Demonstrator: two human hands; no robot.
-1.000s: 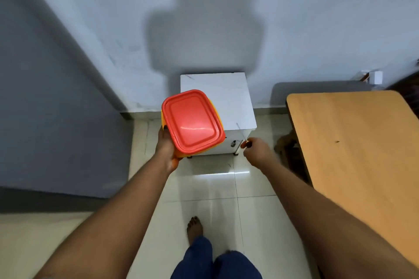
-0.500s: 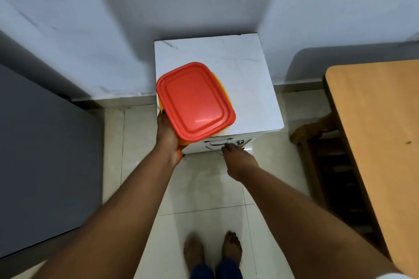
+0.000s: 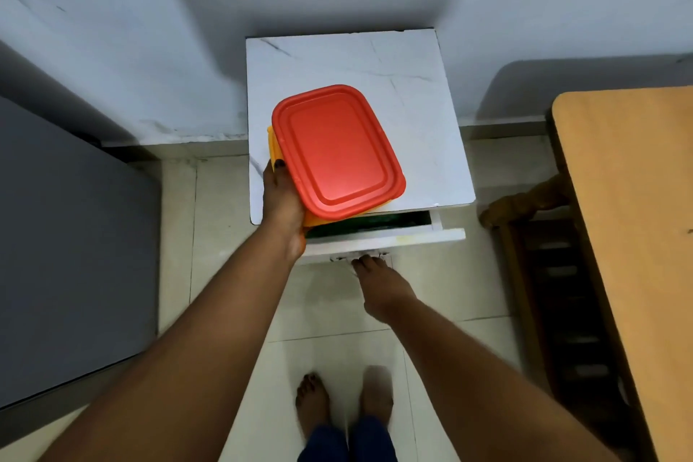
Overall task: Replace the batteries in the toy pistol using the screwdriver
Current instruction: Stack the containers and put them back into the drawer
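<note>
Left of the small white marble-topped cabinet [image 3: 348, 60] stands a grey panel [image 3: 75, 236]; above the cabinet's front edge the left hand [image 3: 281, 202] grips a yellow plastic box with a red lid [image 3: 335, 150]; at the partly open white drawer [image 3: 386, 238] the right hand [image 3: 378, 285] curls its fingers on the handle; right of the cabinet, a wooden table [image 3: 630, 199]; neither pistol, screwdriver nor batteries show, so I judge the task barely begun, everything remaining.

Bare arms, blue trousers [image 3: 347, 441], barefoot
</note>
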